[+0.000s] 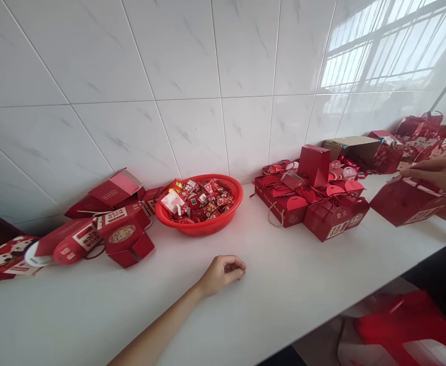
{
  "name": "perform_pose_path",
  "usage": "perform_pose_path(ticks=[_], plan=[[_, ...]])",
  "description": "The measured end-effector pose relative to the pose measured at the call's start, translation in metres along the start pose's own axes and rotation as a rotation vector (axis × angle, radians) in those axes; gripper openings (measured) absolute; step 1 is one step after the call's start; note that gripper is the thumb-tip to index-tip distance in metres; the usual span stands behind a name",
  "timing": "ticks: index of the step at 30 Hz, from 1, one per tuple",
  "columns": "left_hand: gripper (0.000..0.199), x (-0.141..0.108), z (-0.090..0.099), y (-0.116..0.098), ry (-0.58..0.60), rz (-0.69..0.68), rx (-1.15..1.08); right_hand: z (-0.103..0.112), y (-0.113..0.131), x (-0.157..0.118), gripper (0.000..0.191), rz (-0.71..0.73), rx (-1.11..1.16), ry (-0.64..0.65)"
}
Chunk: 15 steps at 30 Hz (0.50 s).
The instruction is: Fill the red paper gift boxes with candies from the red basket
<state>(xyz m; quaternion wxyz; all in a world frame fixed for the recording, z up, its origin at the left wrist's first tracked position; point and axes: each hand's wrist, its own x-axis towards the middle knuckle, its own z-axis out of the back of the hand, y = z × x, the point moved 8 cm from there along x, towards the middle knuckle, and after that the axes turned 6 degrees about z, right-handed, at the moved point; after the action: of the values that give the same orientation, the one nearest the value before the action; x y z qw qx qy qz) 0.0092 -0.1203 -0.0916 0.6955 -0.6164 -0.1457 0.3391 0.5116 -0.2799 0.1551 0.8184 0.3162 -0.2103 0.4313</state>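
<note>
My left hand [223, 275] rests over the white table [208, 325] in front of the red basket [200, 227], its fingers curled together; whether anything small is between them does not show. At the right edge my right hand [442, 173] grips the top of a red gift box [409, 202], which hangs tilted beside a group of red boxes [327, 218]. Wrapped sweets [203, 201] fill the basket.
Several red boxes [127, 236] lie at the left, near a panda-printed box [7, 256]. An open cardboard box [354, 147] and more red packages [423, 137] stand at the back right. Below the table's edge is a red-and-white bag [413, 325]. A tiled wall runs behind.
</note>
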Motion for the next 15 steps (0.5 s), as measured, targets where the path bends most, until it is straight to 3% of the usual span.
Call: perform_pose_path(ticks=[3, 5, 11, 15], plan=[[0.025, 0.0, 0.0, 0.001, -0.002, 0.009, -0.009, -0.034, -0.011, -0.009, 0.02, -0.241, 0.184, 0.131], [0.025, 0.001, 0.0, 0.003, -0.01, 0.014, -0.011, -0.049, -0.008, -0.017, 0.017, -0.335, 0.233, 0.151], [0.022, 0.003, 0.002, 0.006, -0.034, 0.001, 0.011, -0.068, 0.02, -0.024, 0.033, -0.267, 0.302, 0.06], [0.021, 0.002, 0.0, 0.007, -0.035, 0.012, -0.009, -0.077, 0.032, -0.015, 0.051, -0.166, 0.147, 0.096]])
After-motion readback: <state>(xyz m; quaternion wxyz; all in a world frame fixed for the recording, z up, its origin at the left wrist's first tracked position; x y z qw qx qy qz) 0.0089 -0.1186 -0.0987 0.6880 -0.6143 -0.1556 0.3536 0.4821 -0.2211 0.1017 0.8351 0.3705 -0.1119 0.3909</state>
